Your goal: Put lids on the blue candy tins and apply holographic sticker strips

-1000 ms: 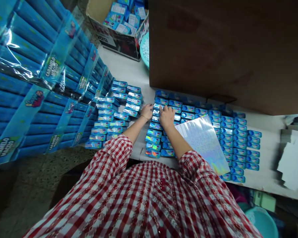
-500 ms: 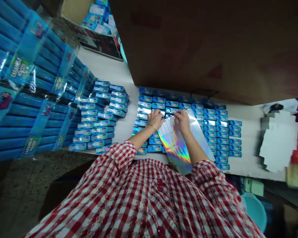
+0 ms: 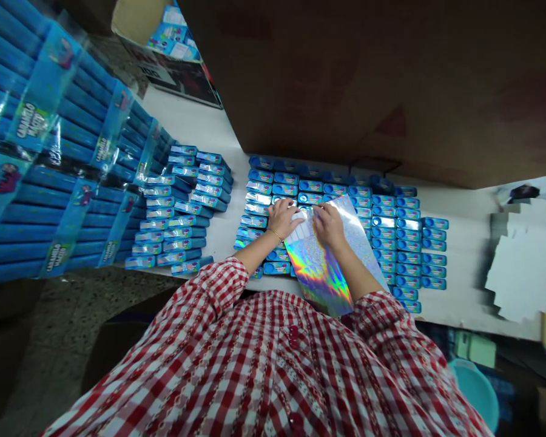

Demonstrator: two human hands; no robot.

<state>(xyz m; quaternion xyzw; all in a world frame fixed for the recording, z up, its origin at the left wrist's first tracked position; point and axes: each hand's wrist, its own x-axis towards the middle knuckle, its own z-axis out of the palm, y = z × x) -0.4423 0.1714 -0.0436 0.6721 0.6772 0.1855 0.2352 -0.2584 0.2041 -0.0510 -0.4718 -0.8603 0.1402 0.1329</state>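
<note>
A shiny holographic sheet (image 3: 321,267) lies slanted over rows of small blue boxes (image 3: 384,233), reaching down to the checked shirt. White strips show at its upper left part. My left hand (image 3: 282,220), with a thin bracelet at the wrist, is at the sheet's upper left edge, thumb and fingers apart over a box. My right hand (image 3: 328,224) rests on the sheet near its top, fingers bent; whether it pinches anything is too small to tell.
Wrapped blue packs (image 3: 59,145) are stacked at the left, beside loose blue boxes (image 3: 182,233). A large brown carton (image 3: 368,91) stands behind the rows. White cards (image 3: 523,261) lie at the right; a turquoise basin (image 3: 477,394) is below.
My left hand's fingers have spread from the sheet's corner. My right hand has shifted slightly left along its top. The view has moved a little.
</note>
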